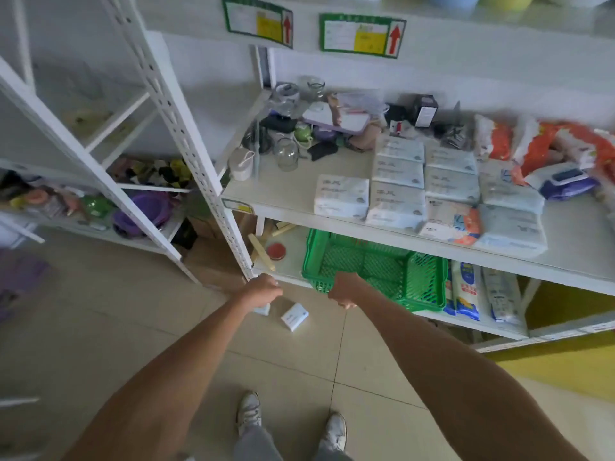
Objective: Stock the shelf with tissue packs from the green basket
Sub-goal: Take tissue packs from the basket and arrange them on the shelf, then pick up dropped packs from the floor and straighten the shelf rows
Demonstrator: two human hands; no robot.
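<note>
The green basket (376, 271) sits on the lower shelf board (289, 261), tilted, its near left corner jutting over the shelf edge. No tissue packs show through its mesh floor. The right hand (344, 291) is at that near corner, fingers curled under in a narrow grip; whether it actually holds the basket rim cannot be told, since the hand covers the contact. The left hand (263, 289) hangs just left of it, apart from the basket, its fingers curled downward. A small white object shows just below it, and it is unclear whether the hand holds this.

On the tiled floor (133, 327), just below and between the two hands, lies one small white tissue pack (294, 316), touching neither hand.

The middle shelf (283, 191) above the basket carries the stocked tissue packs (397, 176): about ten pale blue-white packs, laid flat in rows side by side. One stands alone at the left front (341, 196), three run back in the next row, three more in the row beside that, and further ones lie to the right, blurred at the edges so the count is not firm. Behind them are glass jars (287, 154) and orange-and-white bags (545, 144).

Two green-framed labels (362, 35) with red arrows hang on the upper shelf front. Two white shoes (249, 410) show at the bottom.
</note>
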